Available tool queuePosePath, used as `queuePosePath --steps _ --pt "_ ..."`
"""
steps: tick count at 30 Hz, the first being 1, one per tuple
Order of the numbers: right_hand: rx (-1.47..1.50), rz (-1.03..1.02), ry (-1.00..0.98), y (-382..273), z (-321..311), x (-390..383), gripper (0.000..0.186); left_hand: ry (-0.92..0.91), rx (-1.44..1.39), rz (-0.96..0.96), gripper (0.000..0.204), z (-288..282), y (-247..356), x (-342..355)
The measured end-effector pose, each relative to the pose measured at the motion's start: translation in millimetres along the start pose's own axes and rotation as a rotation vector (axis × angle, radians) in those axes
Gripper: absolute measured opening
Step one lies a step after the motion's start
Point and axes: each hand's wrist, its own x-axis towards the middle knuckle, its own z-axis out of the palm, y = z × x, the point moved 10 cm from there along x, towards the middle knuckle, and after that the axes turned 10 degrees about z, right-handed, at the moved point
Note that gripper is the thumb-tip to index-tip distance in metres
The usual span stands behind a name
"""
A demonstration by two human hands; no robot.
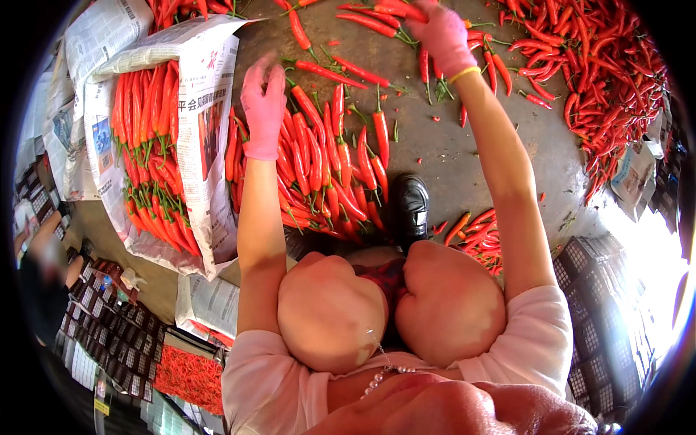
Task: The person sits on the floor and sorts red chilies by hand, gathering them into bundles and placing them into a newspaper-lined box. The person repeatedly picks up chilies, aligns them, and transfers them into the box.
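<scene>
A person in a short-sleeved white shirt (525, 341) crouches, two knees (449, 312) bent, with one black shoe (413, 206) in view on the grey floor (449, 148). A stack of black crates (602, 297) stands near right; one small pile of red peppers (478, 235) lies just beyond the right knee. Farther left, one newspaper-lined container (221, 199) holds peppers laid in three visible tiers (148, 105), stems toward the person. Its newsprint carries columns of small type, one line of large black characters and a single red one, plus pictures. Beside it on the floor lies one broad heap of peppers (312, 159), too many to count. Of two pink-gloved hands, the left hand (262, 109) is above the heap's left edge, fingers slightly parted; the right hand (440, 40), one yellow band (465, 73) at its wrist, grips a red pepper (400, 9) among loose ones, far centre. One large heap (609, 80) spreads far right.
</scene>
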Motion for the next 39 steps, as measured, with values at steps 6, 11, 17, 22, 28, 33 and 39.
queuePosePath --steps 6,11,17,22,28,33,39 --pt "-0.319 -0.152 -0.254 -41 113 -87 0.027 -0.078 0.266 0.456 0.027 51 50 42" --pt "-0.368 -0.168 -0.46 -57 86 -84 0.036 -0.196 0.746 0.679 0.033 116 41 120" --pt "-0.25 -0.279 0.058 -60 58 -10 0.033 -0.102 0.679 0.509 0.026 115 18 140" --pt "-0.211 -0.033 -0.119 -51 80 -7 0.039 -0.212 0.231 -0.029 0.031 33 -13 86" --pt "-0.333 -0.181 -0.079 -67 83 -3 0.035 -0.761 0.811 0.591 0.033 104 -7 -11" --pt "-0.176 -0.148 -0.209 -40 85 -27 0.035 -0.734 0.939 0.719 0.031 89 16 -4" --pt "-0.151 -0.554 -0.628 -114 108 -170 0.045 -0.267 0.409 0.191 0.02 -15 38 0"
